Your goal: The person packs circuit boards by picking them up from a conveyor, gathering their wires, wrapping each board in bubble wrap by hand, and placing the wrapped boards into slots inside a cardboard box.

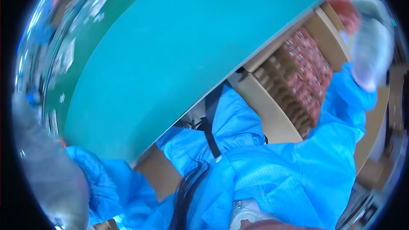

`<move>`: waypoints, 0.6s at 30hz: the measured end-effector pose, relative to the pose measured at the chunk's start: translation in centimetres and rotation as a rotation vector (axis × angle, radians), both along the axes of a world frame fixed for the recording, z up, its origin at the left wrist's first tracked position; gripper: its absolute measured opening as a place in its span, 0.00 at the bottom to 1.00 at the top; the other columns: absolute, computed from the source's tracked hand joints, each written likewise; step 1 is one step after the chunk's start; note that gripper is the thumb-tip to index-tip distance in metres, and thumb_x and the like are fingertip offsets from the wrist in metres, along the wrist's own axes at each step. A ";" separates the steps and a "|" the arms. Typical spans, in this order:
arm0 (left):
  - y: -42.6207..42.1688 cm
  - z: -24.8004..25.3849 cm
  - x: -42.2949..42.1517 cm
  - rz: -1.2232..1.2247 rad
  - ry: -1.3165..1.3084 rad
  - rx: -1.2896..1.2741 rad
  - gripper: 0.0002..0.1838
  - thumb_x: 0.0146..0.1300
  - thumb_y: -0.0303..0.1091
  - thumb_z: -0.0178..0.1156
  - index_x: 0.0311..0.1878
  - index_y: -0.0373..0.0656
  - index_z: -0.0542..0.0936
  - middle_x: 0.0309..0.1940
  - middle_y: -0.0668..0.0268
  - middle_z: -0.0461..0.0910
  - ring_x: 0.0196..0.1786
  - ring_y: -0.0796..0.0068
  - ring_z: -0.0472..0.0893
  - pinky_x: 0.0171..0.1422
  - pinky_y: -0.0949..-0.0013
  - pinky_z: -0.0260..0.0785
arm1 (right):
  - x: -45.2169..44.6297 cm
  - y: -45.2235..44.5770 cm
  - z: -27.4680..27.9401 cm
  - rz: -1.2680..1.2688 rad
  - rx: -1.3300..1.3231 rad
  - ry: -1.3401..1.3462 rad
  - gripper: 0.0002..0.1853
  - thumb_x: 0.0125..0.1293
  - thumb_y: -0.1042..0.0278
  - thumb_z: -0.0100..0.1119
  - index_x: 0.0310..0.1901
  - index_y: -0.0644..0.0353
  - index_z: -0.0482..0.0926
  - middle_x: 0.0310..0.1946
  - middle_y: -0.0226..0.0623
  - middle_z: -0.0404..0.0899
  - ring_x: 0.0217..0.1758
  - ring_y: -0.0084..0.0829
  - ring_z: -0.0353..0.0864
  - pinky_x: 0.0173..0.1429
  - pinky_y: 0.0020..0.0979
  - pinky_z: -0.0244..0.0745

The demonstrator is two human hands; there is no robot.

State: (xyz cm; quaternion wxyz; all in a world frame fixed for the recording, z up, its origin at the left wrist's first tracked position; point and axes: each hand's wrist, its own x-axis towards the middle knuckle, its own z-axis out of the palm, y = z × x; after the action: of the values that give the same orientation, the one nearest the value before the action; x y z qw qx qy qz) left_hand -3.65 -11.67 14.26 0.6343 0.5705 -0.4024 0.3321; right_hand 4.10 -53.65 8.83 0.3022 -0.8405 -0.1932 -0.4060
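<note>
Table [170,51] spans 8 to 1 o'clock from view's centre. Open carton [269,110] between 2 and 3 o'clock, alongside table edge — small pieces [313,72] inside, cardboard rows [286,96] next to them, on centre side. Right hand [370,42] past carton, 2 o'clock; left hand [49,162] out at 8 o'clock.

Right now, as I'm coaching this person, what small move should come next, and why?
Perhaps steady the right hand beside the red thing: both are blurred, so I cannot tell whether it is held, and the open box with red pieces lies close by.
</note>
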 end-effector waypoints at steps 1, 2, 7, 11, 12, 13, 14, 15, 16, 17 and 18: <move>1.3 1.0 -2.1 0.042 -0.075 0.046 0.47 0.54 0.58 0.61 0.60 0.22 0.61 0.59 0.34 0.61 0.60 0.44 0.68 0.62 0.49 0.62 | -0.6 2.9 2.5 0.142 -0.157 -0.151 0.15 0.64 0.67 0.47 0.47 0.67 0.76 0.43 0.36 0.77 0.47 0.26 0.75 0.53 0.27 0.69; 2.2 2.1 -4.0 0.102 -0.132 0.088 0.46 0.54 0.58 0.61 0.59 0.22 0.61 0.58 0.34 0.62 0.60 0.44 0.68 0.62 0.49 0.62 | -1.0 5.7 4.4 0.278 -0.287 -0.285 0.15 0.64 0.68 0.47 0.47 0.67 0.77 0.43 0.36 0.78 0.47 0.27 0.75 0.53 0.27 0.69; 4.3 4.0 -13.9 0.450 -0.336 0.246 0.42 0.52 0.54 0.61 0.57 0.23 0.63 0.55 0.36 0.63 0.57 0.45 0.68 0.59 0.51 0.62 | -3.1 15.9 8.6 0.763 -0.570 -0.687 0.14 0.62 0.69 0.49 0.46 0.67 0.77 0.42 0.37 0.78 0.45 0.27 0.76 0.51 0.28 0.70; 5.0 3.9 -19.0 0.683 -0.378 0.331 0.40 0.52 0.52 0.61 0.55 0.24 0.64 0.53 0.38 0.64 0.55 0.46 0.69 0.57 0.51 0.63 | -3.2 20.4 9.7 0.937 -0.596 -0.830 0.14 0.61 0.69 0.51 0.45 0.68 0.77 0.42 0.38 0.78 0.44 0.28 0.77 0.50 0.28 0.71; 5.0 3.8 -20.0 0.733 -0.387 0.344 0.39 0.51 0.51 0.61 0.54 0.24 0.64 0.52 0.38 0.64 0.54 0.46 0.69 0.57 0.52 0.63 | -3.3 21.2 10.1 0.969 -0.599 -0.865 0.14 0.61 0.70 0.51 0.45 0.68 0.78 0.41 0.38 0.78 0.44 0.28 0.77 0.50 0.28 0.71; 4.9 3.9 -20.9 0.780 -0.391 0.360 0.38 0.51 0.50 0.61 0.54 0.24 0.64 0.52 0.38 0.64 0.54 0.46 0.69 0.56 0.52 0.63 | -3.4 21.9 10.4 0.997 -0.602 -0.887 0.14 0.61 0.70 0.51 0.45 0.68 0.78 0.41 0.38 0.79 0.44 0.28 0.77 0.50 0.28 0.71; 4.9 3.9 -21.6 0.818 -0.397 0.377 0.37 0.51 0.50 0.61 0.53 0.24 0.65 0.51 0.39 0.65 0.53 0.47 0.69 0.55 0.52 0.63 | -3.5 22.5 10.6 1.017 -0.602 -0.912 0.14 0.60 0.70 0.52 0.45 0.68 0.78 0.41 0.38 0.79 0.44 0.28 0.77 0.49 0.28 0.71; 4.9 4.0 -22.3 0.851 -0.407 0.394 0.37 0.51 0.49 0.61 0.53 0.24 0.65 0.51 0.39 0.65 0.52 0.47 0.69 0.55 0.52 0.63 | -3.7 22.8 10.8 1.030 -0.598 -0.931 0.13 0.60 0.70 0.52 0.44 0.68 0.78 0.41 0.38 0.79 0.43 0.28 0.77 0.49 0.28 0.71; 5.1 4.2 -22.7 0.871 -0.410 0.408 0.36 0.50 0.48 0.61 0.52 0.25 0.65 0.50 0.40 0.65 0.52 0.47 0.70 0.54 0.53 0.63 | -3.9 23.3 11.0 1.037 -0.602 -0.947 0.13 0.60 0.70 0.52 0.44 0.68 0.78 0.41 0.38 0.79 0.43 0.28 0.77 0.49 0.28 0.72; 5.0 4.1 -22.9 0.907 -0.414 0.425 0.35 0.50 0.48 0.61 0.51 0.25 0.66 0.49 0.40 0.65 0.51 0.47 0.70 0.54 0.53 0.63 | -3.8 23.3 11.3 1.030 -0.611 -0.957 0.13 0.59 0.71 0.53 0.44 0.68 0.78 0.41 0.39 0.79 0.43 0.29 0.77 0.48 0.29 0.72; 5.1 4.1 -23.1 0.922 -0.409 0.433 0.35 0.50 0.47 0.60 0.51 0.25 0.66 0.49 0.40 0.66 0.51 0.48 0.70 0.53 0.53 0.63 | -3.8 23.7 11.2 1.031 -0.610 -0.955 0.13 0.59 0.71 0.53 0.44 0.68 0.78 0.40 0.39 0.79 0.42 0.29 0.78 0.48 0.29 0.72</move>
State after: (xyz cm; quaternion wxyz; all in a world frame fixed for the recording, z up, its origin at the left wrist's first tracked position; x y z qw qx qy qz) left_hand -26.75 -6.57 18.40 0.2001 0.7291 -0.2846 0.5894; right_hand 0.33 -29.97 20.05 0.0915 -0.4234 -0.7742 -0.4615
